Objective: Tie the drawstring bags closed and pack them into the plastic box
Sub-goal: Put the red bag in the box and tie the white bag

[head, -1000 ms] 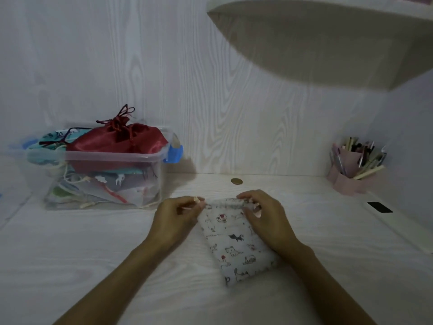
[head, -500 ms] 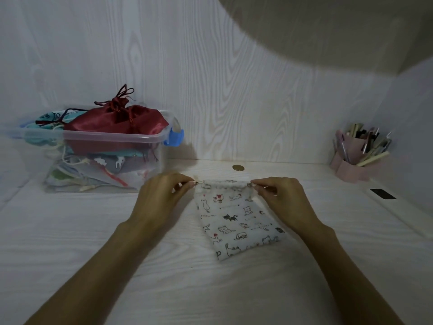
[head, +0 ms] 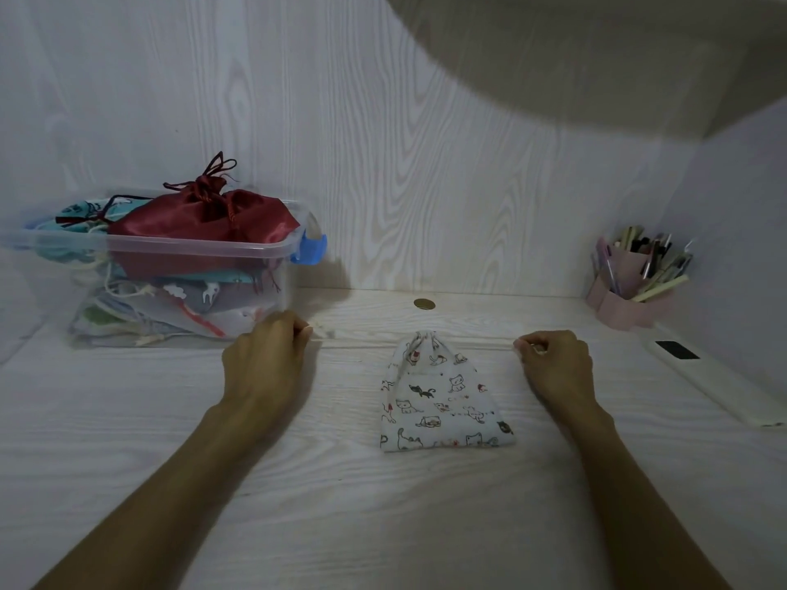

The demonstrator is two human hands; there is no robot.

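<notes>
White cat-print bag (head: 443, 402) lies cinched between left hand (head: 266, 359) and right hand (head: 558, 361), each pinching a cord end, box (head: 170, 249) just beside the left.

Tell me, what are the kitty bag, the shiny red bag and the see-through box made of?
The kitty bag looks like matte woven cloth, probably cotton: dull, soft folds, printed cats. The red bag looks like satin: it gleams and creases smoothly. The box looks like clear hard plastic: you can see the bags through its glossy walls.
</notes>
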